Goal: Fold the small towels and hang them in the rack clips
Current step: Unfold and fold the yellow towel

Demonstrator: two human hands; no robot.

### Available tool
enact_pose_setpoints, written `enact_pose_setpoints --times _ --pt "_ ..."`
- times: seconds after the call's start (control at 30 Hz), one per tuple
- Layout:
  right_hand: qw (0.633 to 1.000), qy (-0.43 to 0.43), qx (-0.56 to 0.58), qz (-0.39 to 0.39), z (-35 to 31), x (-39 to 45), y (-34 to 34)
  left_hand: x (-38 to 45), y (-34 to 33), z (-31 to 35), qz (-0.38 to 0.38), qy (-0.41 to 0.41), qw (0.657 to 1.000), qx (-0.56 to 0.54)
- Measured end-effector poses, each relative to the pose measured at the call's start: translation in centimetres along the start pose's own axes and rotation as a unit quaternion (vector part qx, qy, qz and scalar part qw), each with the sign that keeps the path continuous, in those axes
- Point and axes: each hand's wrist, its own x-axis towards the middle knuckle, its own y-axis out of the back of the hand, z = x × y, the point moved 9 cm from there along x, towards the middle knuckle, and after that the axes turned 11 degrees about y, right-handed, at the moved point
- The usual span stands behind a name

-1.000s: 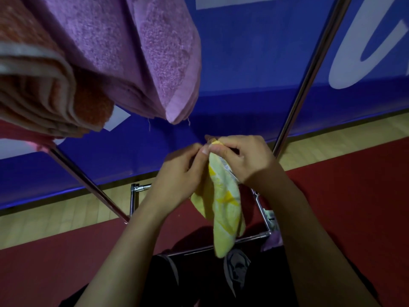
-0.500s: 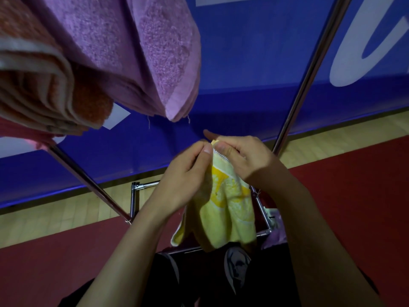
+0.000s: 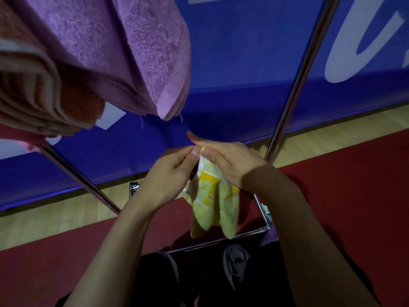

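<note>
Both hands, left hand (image 3: 170, 173) and right hand (image 3: 232, 165), pinching top edge of yellow towel (image 3: 212, 196), fingers gripping corners together, keeping fold aligned; rest dangling.

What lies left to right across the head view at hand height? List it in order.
Left rack pole → left hand → yellow towel, pinched at its top by both hands → right hand → right rack pole.
</note>
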Motion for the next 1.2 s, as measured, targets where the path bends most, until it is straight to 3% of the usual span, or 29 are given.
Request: enact_pose_setpoints --times 0.27,0.4,0.5,0.7,0.83,1.2 --pt "0.992 -0.002 0.056 0.116 0.1 -0.3 2.6 -0.5 -1.3 1.1 -0.052 -0.046 0.997 -0.045" --pt "0.990 -0.020 0.061 0.125 0.5 -0.5 2.7 -0.1 -0.5 1.1 0.012 -0.056 0.998 -0.011" --pt "0.995 -0.036 0.056 0.068 0.9 -0.6 1.6 0.1 1.0 1.5 0.074 -0.071 0.995 -0.006" --pt "0.982 -0.103 0.106 -0.114 3.3 -2.2 -1.8 0.9 3.9 -0.9 0.167 -0.019 0.985 -0.039" --pt "0.972 -0.146 0.031 -0.184 5.2 -3.4 -2.1 0.8 5.7 -2.2 0.209 0.006 0.977 -0.046" --pt "0.962 -0.202 -0.084 -0.165 7.7 -4.7 0.0 0.2 8.7 -3.5 0.276 0.067 0.953 -0.102"
